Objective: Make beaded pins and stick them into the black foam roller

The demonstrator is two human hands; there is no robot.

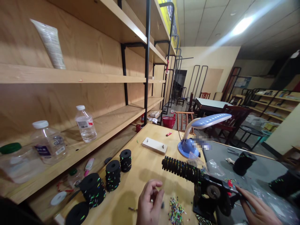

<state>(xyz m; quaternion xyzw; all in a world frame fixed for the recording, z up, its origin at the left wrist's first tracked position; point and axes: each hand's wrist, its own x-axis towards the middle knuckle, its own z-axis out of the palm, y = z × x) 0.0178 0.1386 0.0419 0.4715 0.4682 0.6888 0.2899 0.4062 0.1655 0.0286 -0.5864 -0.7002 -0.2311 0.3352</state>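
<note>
left hand [150, 201] pinched together, perhaps on a bead; right hand [257, 207] open beside the black clamp [211, 190].

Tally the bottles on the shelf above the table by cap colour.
White-capped bottles: 2
Green-capped bottle: 1
Total: 3

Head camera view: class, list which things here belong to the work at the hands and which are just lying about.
Belonging to the work: left hand, right hand, black discs on a rod, black stand, coloured bits, black studded rolls.

Lying about: blue desk lamp, water bottle, white tube, wooden board with bolts.
</note>
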